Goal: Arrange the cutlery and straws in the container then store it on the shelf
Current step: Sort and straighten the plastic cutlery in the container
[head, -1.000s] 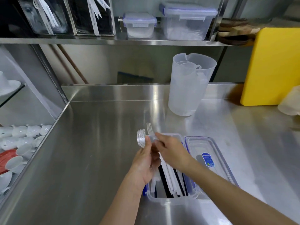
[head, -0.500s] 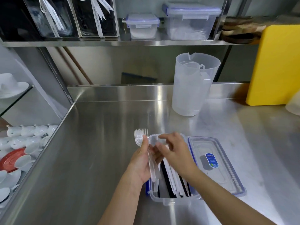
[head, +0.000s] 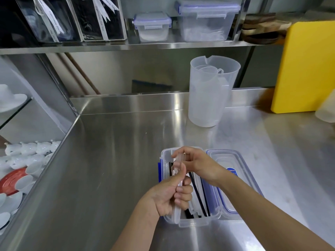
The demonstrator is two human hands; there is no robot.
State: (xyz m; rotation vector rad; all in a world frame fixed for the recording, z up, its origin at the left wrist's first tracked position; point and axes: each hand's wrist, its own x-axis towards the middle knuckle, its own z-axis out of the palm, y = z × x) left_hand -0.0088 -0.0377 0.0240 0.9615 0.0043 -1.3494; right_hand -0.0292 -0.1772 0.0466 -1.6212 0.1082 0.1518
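Note:
A clear rectangular container (head: 194,222) with blue clips sits at the front of the steel counter, with black and white straws (head: 197,194) lying lengthwise inside. Its lid (head: 233,165) lies upside down just to the right. My left hand (head: 170,194) grips a bundle of clear plastic forks (head: 178,171) by the handles, held over the container's left side. My right hand (head: 197,163) pinches the fork heads at the far end of the bundle. The shelf (head: 126,46) runs above the counter's back.
A translucent jug (head: 210,95) with a smaller cup nested inside stands behind the container. A yellow board (head: 306,67) leans at back right. Two lidded boxes (head: 206,20) and dark packets sit on the shelf. White cups (head: 27,151) lie lower left.
The fork bundle has come down and right, from above the counter to over the container. My right hand has shifted to the fork heads.

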